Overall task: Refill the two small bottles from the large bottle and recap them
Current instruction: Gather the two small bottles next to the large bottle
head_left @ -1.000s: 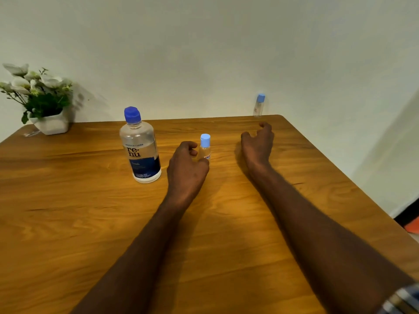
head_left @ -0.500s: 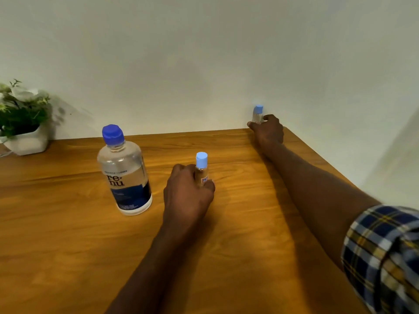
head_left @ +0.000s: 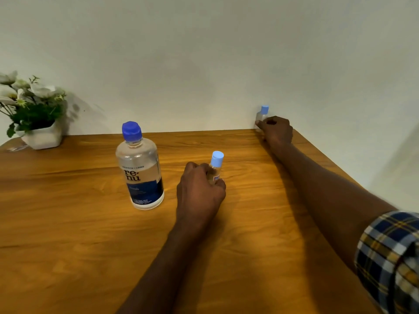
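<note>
Two small bottles (head_left: 215, 168) (head_left: 261, 115), lower halves hidden inside closed hands (head_left: 199, 191) (head_left: 277, 130).

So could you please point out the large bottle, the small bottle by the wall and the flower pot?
large bottle (head_left: 142, 177), head view, on its label.
small bottle by the wall (head_left: 264, 109), head view, on its light blue cap.
flower pot (head_left: 43, 138), head view, on its white side.

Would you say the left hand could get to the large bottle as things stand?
Probably not at once: the left hand is closed around a small bottle. The large bottle stands just to its left, with bare table between, so the path looks free.
</note>
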`<state>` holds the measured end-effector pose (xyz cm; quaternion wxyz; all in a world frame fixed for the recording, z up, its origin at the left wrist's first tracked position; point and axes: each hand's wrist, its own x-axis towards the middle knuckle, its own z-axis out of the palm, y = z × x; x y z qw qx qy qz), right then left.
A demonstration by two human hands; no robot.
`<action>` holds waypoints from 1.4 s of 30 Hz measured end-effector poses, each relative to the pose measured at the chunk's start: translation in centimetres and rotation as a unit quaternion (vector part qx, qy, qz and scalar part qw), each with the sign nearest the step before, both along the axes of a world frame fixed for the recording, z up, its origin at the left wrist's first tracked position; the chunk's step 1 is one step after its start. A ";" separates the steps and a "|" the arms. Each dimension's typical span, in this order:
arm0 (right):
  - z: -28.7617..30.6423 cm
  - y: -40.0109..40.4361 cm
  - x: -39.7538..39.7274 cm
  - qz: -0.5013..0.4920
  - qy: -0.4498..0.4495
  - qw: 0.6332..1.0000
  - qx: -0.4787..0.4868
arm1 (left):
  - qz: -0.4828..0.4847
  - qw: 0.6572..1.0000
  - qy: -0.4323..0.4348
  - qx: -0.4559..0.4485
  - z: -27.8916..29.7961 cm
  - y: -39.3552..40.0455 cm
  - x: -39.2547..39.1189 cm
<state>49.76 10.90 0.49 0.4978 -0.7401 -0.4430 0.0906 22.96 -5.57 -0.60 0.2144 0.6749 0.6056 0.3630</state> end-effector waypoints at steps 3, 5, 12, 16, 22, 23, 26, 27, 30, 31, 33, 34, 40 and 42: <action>-0.5 -1.0 -0.3 0.028 0.025 0.999 0.001 | 0.001 1.000 -0.004 -0.001 0.0 -0.1 -0.1; -0.9 -2.1 -0.9 0.053 0.046 0.998 0.007 | -0.003 1.000 -0.007 0.002 0.0 -0.2 -0.2; -0.7 -9.7 -5.6 0.132 0.069 0.989 0.022 | 0.007 1.000 -0.011 0.022 0.2 -0.4 -0.3; -1.2 -13.6 -8.0 0.150 0.095 0.983 0.037 | 0.015 0.999 -0.015 0.028 0.1 -0.3 -0.2; -1.6 -17.6 -11.0 0.160 0.085 0.983 0.026 | 0.016 0.998 -0.051 0.024 0.2 -1.0 -0.4; -1.7 -18.2 -11.4 0.161 0.077 0.984 0.026 | 0.015 0.998 -0.055 0.023 0.3 -1.3 -0.6; -1.8 -19.8 -12.0 0.156 0.050 0.986 0.029 | 0.010 0.998 -0.062 0.021 0.3 -2.4 -1.2; -1.8 -20.2 -12.0 0.154 0.043 0.987 0.028 | 0.009 0.998 -0.064 0.023 0.2 -2.8 -1.4; -1.6 -20.9 -12.2 0.151 0.028 0.988 0.021 | 0.007 0.998 -0.062 0.029 0.3 -4.0 -1.7; -1.5 -21.1 -12.2 0.150 0.022 0.988 0.018 | 0.006 0.998 -0.060 0.031 0.2 -4.3 -1.8; -1.3 -21.2 -12.5 0.144 0.005 0.990 0.010 | 0.001 0.998 -0.056 0.034 0.1 -4.4 -2.1; -1.3 -21.1 -12.6 0.139 -0.007 0.990 0.006 | -0.002 0.998 -0.049 0.034 0.0 -4.4 -2.1; -1.5 -20.4 -12.8 0.117 -0.051 0.992 -0.019 | 0.004 0.999 0.005 0.038 -0.3 -3.4 -1.5; -1.6 -20.2 -12.9 0.108 -0.076 0.991 -0.034 | 0.024 0.999 0.018 0.039 -0.3 -3.0 -1.3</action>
